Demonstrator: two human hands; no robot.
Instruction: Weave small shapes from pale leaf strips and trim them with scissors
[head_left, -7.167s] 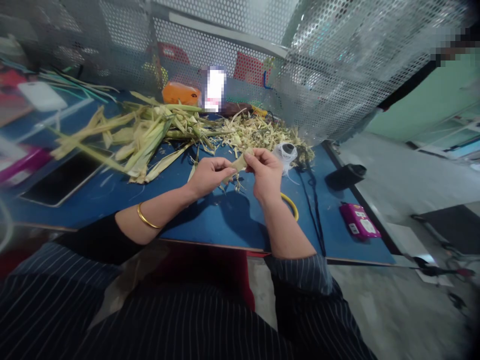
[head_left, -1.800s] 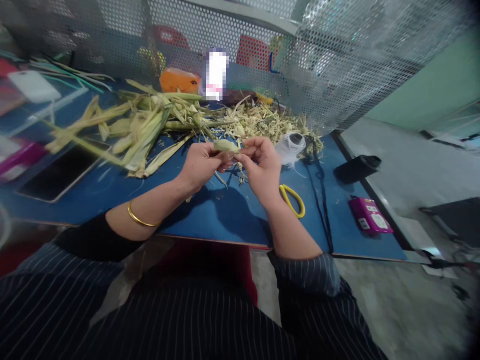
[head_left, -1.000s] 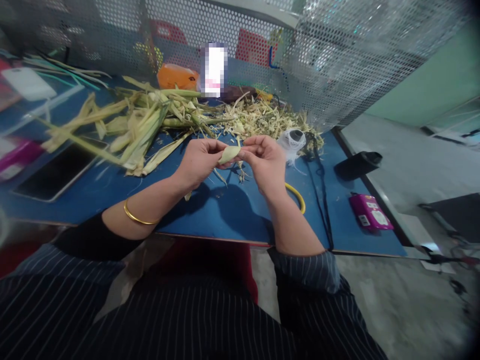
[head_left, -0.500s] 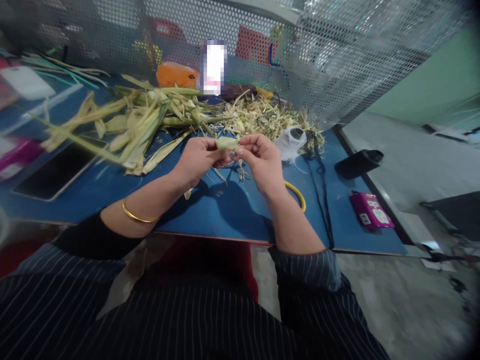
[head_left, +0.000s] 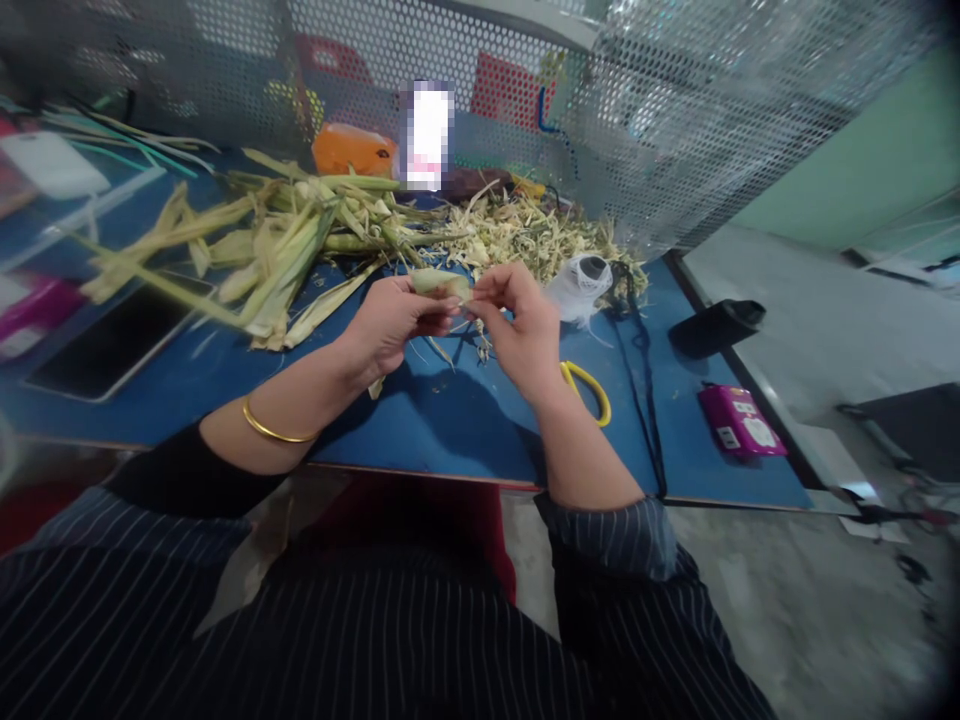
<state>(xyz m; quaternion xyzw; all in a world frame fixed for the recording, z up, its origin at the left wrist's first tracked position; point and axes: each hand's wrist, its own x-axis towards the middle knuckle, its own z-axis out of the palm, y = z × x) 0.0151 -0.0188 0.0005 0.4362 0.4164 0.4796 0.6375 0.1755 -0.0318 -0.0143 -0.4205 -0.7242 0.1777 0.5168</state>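
Observation:
A pale green piece of corn husk [head_left: 430, 283], folded or rolled, is pinched between my two hands above the table. My left hand [head_left: 386, 322] grips its left part between thumb and fingers. At its right end, the fingertips of my right hand [head_left: 521, 325] are pressed together on the husk. Longer dry corn husks [head_left: 289, 245] lie heaped beyond my left hand, and a pile of shredded husk scraps [head_left: 517, 230] sits behind my right. Beside the right hand stands a white cone of thread [head_left: 581, 288]. A yellow looped handle [head_left: 596, 395] shows partly behind my right wrist.
On the blue table [head_left: 450, 430], a dark tablet-like slab [head_left: 112, 345] lies left. Rightward are a black cord [head_left: 643, 400], a black cylinder [head_left: 716, 328] and a purple packet [head_left: 742, 420]. A perforated metal screen [head_left: 360, 60] and an orange packet [head_left: 352, 150] stand at the back.
The husk piece has shifted slightly left and turned, showing more of its folded side. My right hand has moved a little left, uncovering more of the yellow handle.

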